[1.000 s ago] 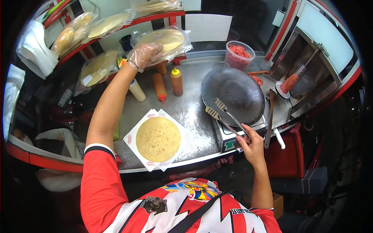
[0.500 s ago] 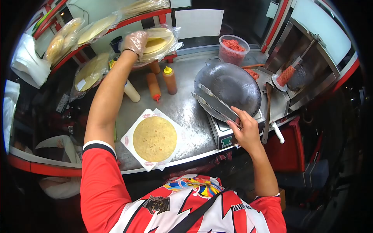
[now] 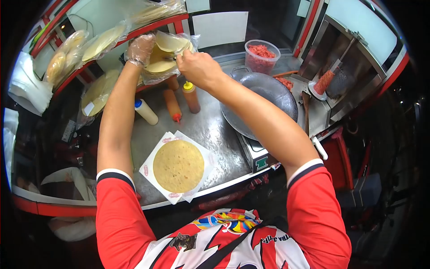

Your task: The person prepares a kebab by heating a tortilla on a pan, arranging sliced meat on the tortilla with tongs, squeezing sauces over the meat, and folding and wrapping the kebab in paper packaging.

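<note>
My left hand, in a clear plastic glove, grips the left side of an open plastic bag of tortillas on the red shelf. Part of its fingers is hidden. My right hand is closed at the bag's right side. A bit of metal, the tips of the tongs, shows between that hand and the tortillas; the rest is hidden. One tortilla in the bag is folded up above the others. Below, a single tortilla lies flat on white paper sheets at the counter's front.
Sauce bottles stand and lie under the shelf. A dark wok sits on the stove, partly behind my right forearm. Beyond it are a tub of red shredded food and a vertical spit. A white knife handle juts over the edge.
My right hand has swung from the wok up left to the tortilla bag, taking the tongs along. My left hand has shifted slightly left, and the bag's top tortilla is lifted more.
</note>
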The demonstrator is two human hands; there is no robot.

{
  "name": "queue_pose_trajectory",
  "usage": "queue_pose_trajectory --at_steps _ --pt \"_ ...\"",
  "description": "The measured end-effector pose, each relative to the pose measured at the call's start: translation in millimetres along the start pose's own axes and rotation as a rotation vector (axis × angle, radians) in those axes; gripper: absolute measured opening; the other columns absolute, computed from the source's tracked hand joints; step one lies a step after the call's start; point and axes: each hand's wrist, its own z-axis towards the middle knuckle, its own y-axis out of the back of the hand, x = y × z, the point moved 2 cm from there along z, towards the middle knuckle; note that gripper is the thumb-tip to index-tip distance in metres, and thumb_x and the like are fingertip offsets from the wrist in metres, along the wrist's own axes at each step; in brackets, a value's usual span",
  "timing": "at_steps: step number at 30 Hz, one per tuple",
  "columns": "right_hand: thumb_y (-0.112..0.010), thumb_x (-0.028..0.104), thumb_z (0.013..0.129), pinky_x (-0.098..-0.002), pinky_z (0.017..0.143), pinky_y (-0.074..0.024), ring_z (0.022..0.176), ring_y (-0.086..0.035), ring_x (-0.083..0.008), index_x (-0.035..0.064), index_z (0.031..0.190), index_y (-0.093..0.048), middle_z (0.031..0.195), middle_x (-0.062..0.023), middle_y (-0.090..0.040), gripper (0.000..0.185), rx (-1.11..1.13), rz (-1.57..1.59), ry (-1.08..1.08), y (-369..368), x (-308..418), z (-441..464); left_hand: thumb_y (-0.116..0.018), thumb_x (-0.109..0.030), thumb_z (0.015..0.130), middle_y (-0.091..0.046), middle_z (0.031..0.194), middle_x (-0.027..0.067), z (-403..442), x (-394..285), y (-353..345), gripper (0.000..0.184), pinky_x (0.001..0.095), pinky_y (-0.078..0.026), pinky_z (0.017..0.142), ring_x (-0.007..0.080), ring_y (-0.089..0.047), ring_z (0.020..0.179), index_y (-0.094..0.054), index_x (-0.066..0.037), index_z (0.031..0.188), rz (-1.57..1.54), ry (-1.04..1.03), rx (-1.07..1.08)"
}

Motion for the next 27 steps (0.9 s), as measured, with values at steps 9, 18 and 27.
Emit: queue_pose_trajectory --at_steps 9,18,27 --pt "-0.063 0.009 0.086 -0.0349 0.06 -0.0593 0.073 -0.071 -0.0255 -0.0001 0.121 -0.065 0.088 -0.008 -0.063 0.036 -0.077 -0.115 -0.004 -6 12 -30 -0.063 -0.008 0.086 -0.068 0.097 0.0099 -67 -38 66 0.021 0.0426 -0.058 0.068 0.0314 -0.07 0.085 -0.067 -0.011 0.106 -0.061 -0.055 -0.245" --pt "-0.08 0.017 0.085 -0.0414 0.077 -0.0541 0.089 -0.066 -0.0338 0.0046 0.127 -0.064 0.1 -0.0141 -0.064 0.047 -0.011 0.254 -0.431 166 -14 -251 -0.066 0.005 0.073 -0.073 0.091 0.015 -84 -102 237 0.023 0.0413 -0.06 0.07 0.0345 -0.073 0.082 -0.072 -0.001 0.094 -0.402 -0.306 -0.273" --pt "-0.07 0.017 0.098 -0.0324 0.076 -0.0542 0.085 -0.067 -0.0174 -0.0033 0.129 -0.062 0.099 -0.0156 -0.071 0.038 -0.169 0.408 -1.041 193 -134 -421 -0.08 -0.028 0.086 -0.077 0.085 0.0189 16 -281 180 0.04 0.0355 -0.059 0.066 0.0189 -0.074 0.07 -0.073 0.003 0.111 -1.283 0.268 0.593"
